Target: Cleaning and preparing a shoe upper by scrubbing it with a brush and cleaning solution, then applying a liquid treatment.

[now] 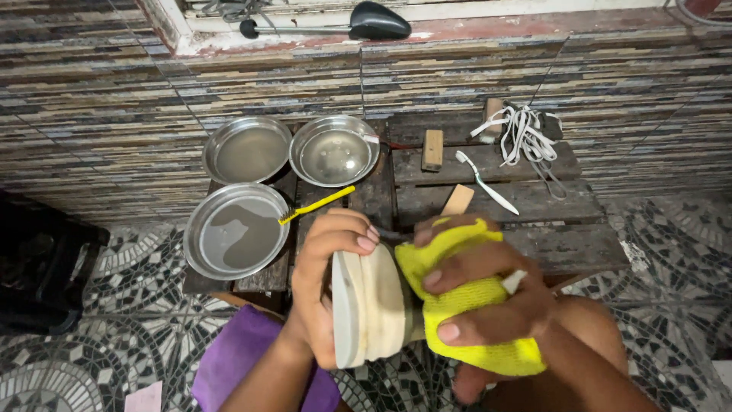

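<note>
Rubber-soled cream shoe (371,305) is held sole-outward above the knees, in front of the wooden table (564,244). Left hand (324,294) is closed around its edge, fingers curled over the rim. Right hand (488,305) is clenched on a yellow cloth (457,305) pressed to the shoe's side. Judgement: light, sole stiff, upper pliable, possibly slippery if wet; best gripped across the sole's edges.

Striped tile wall (114,99), mosaic floor (671,252), low wooden table (564,244).
</note>
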